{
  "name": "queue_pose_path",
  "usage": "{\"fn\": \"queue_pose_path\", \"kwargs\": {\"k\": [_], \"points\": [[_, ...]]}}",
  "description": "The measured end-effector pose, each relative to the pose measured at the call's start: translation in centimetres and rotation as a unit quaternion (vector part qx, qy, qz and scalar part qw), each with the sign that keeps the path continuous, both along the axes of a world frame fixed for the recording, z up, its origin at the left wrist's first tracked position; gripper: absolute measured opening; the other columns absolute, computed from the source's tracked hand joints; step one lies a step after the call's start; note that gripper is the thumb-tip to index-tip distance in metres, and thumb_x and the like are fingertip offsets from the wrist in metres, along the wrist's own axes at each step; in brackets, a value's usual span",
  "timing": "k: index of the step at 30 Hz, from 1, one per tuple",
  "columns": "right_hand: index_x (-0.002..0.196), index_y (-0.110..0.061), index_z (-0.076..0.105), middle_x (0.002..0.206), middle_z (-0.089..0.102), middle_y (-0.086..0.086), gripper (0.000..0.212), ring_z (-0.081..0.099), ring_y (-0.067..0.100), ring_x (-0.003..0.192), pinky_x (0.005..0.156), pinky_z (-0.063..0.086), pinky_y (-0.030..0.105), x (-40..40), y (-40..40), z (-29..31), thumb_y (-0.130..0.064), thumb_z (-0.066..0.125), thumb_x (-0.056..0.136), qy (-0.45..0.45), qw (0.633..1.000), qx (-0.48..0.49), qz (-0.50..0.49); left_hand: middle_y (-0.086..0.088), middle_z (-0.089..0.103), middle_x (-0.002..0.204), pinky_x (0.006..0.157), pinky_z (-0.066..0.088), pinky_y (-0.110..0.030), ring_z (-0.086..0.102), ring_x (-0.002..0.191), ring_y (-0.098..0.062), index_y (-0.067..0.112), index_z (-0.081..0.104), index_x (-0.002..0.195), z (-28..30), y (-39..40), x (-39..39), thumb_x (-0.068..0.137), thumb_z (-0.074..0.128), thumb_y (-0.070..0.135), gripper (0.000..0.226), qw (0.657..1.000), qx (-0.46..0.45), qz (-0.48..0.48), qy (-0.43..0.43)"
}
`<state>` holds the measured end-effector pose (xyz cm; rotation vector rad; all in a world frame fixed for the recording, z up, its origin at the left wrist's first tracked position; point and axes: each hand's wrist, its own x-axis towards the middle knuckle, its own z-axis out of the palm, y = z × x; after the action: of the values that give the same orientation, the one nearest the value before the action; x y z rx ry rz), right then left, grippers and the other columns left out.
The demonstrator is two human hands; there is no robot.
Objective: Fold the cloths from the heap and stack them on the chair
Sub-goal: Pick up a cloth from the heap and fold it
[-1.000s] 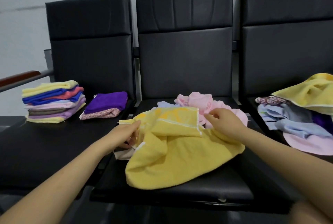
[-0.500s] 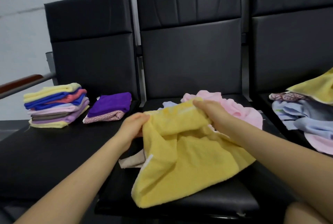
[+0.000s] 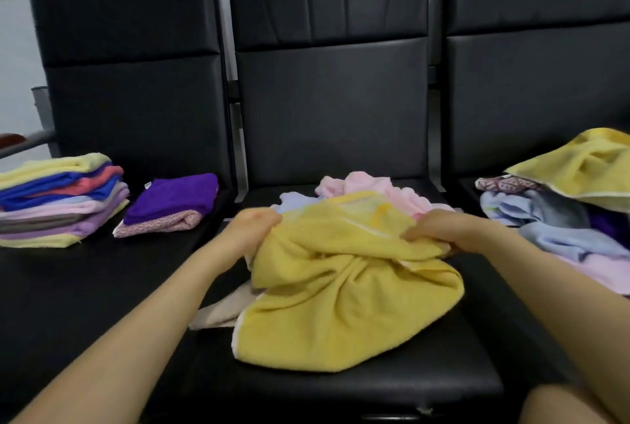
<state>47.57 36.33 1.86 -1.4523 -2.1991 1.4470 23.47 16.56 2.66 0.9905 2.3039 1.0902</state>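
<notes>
A yellow towel (image 3: 344,304) lies bunched on the middle chair seat (image 3: 375,386). My left hand (image 3: 254,229) grips its upper left edge and my right hand (image 3: 439,231) grips its upper right edge, with the cloth gathered between them. A pink cloth (image 3: 368,186) and a pale blue cloth (image 3: 293,200) lie behind it, and a beige cloth (image 3: 221,311) pokes out beneath its left side. On the left chair (image 3: 85,287) stand a tall stack of folded cloths (image 3: 61,200) and a short stack with a purple cloth on top (image 3: 174,200).
The right chair holds the unfolded heap (image 3: 559,219), with another yellow towel (image 3: 586,168) on top of blue, grey and pink cloths. A wooden armrest (image 3: 10,140) sticks out at the far left. Black backrests stand behind all three seats.
My hands have moved further apart along the yellow towel's top edge and lifted it, so the cloth bunches between them. The camera has shifted slightly.
</notes>
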Motion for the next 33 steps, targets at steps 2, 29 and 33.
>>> {"fn": "queue_pose_path", "kwargs": {"k": [2, 29, 33], "points": [[0.105, -0.022, 0.058, 0.099, 0.064, 0.002, 0.041, 0.065, 0.015, 0.084, 0.057, 0.052, 0.025, 0.5, 0.0, -0.6, -0.033, 0.082, 0.074, -0.02, 1.0, 0.021, 0.008, -0.003, 0.063, 0.085, 0.079, 0.045, -0.032, 0.058, 0.089, -0.02, 0.015, 0.068, 0.076, -2.2, -0.3, -0.3, 0.096, 0.054, 0.032, 0.03, 0.995, -0.077, -0.059, 0.033], [0.151, -0.015, 0.025, 0.148, 0.04, 0.009, 0.064, 0.043, 0.03, 0.131, 0.093, 0.039, 0.034, -8.7, 5.2, 8.5, -0.037, 0.05, 0.095, 0.209, 0.939, 0.211, -0.174, -0.007, 0.048, 0.143, 0.09, 0.048, -0.032, 0.051, 0.126, -0.025, 0.007, 0.043, 0.142, 8.3, 7.5, -8.7, 0.096, 0.05, 0.011, 0.046, 0.916, 0.284, 0.245, -0.141], [0.134, -0.016, 0.05, 0.115, 0.06, 0.004, 0.043, 0.06, 0.025, 0.104, 0.087, 0.048, 0.036, -7.3, 1.7, 4.9, -0.029, 0.053, 0.093, 0.154, 0.948, 0.271, -0.066, -0.004, 0.051, 0.139, 0.101, 0.042, -0.032, 0.051, 0.123, -0.023, 0.018, 0.043, 0.142, 5.6, 6.8, -4.6, 0.095, 0.049, 0.016, 0.048, 0.949, 0.226, 0.217, 0.036]]}}
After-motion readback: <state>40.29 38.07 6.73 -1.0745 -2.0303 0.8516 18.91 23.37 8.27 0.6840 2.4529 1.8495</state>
